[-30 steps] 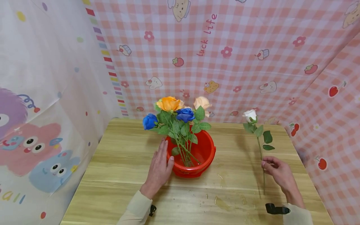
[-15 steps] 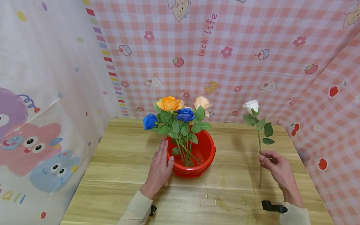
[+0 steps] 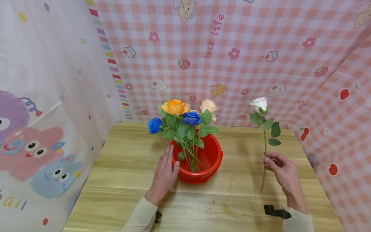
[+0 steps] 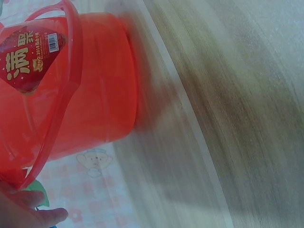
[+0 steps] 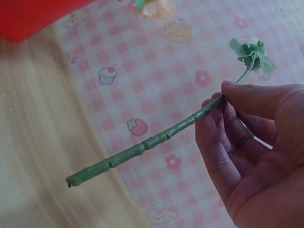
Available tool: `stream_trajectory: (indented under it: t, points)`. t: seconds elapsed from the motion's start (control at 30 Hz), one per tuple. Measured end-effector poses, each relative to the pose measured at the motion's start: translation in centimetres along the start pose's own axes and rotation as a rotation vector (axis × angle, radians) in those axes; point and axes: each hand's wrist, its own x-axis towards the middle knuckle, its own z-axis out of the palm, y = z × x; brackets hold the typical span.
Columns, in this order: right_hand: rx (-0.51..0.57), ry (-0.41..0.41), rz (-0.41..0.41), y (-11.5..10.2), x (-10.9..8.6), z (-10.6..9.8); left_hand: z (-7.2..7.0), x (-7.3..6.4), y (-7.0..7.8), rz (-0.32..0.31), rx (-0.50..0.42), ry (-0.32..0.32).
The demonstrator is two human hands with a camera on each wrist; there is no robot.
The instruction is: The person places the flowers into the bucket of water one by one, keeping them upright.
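Note:
A white rose (image 3: 260, 105) stands nearly upright at the right of the head view. My right hand (image 3: 285, 175) pinches its green stem (image 5: 156, 137) between thumb and fingers, and the lower stem pokes out freely below them. My left hand (image 3: 164, 172) lies with straight fingers along the left side of a red bucket (image 3: 214, 167). In the bucket lean an orange rose (image 3: 175, 107), two blue roses (image 3: 191, 118) and a peach rose (image 3: 209, 105), stems crossing inside. The left wrist view shows the bucket's label (image 4: 31, 57) and handle (image 4: 71, 52).
Water drops and small puddles (image 3: 229, 209) spot the wooden table (image 3: 124, 177) in front and to the right of the bucket. A pink checked cloth (image 3: 246, 74) hangs behind the table and on the right, a white patterned cloth (image 3: 72, 106) on the left.
My right hand has lifted the white rose and shifted it slightly left, the bottom of its stem rising too. The left hand and the bucket have stayed in place.

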Motion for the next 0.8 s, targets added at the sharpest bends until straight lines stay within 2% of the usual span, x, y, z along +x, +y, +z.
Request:
stream_trajectory:
  t: [0.53, 0.8]
  points:
    - [0.126, 0.037, -0.035, -2.3, -0.5, 2.5, 0.0, 0.0, 0.0, -0.005, -0.003, -0.002]
    - [0.22, 0.016, -0.068, -3.6, -0.7, 4.0, 0.0, 0.0, 0.1, -0.007, -0.005, -0.005]
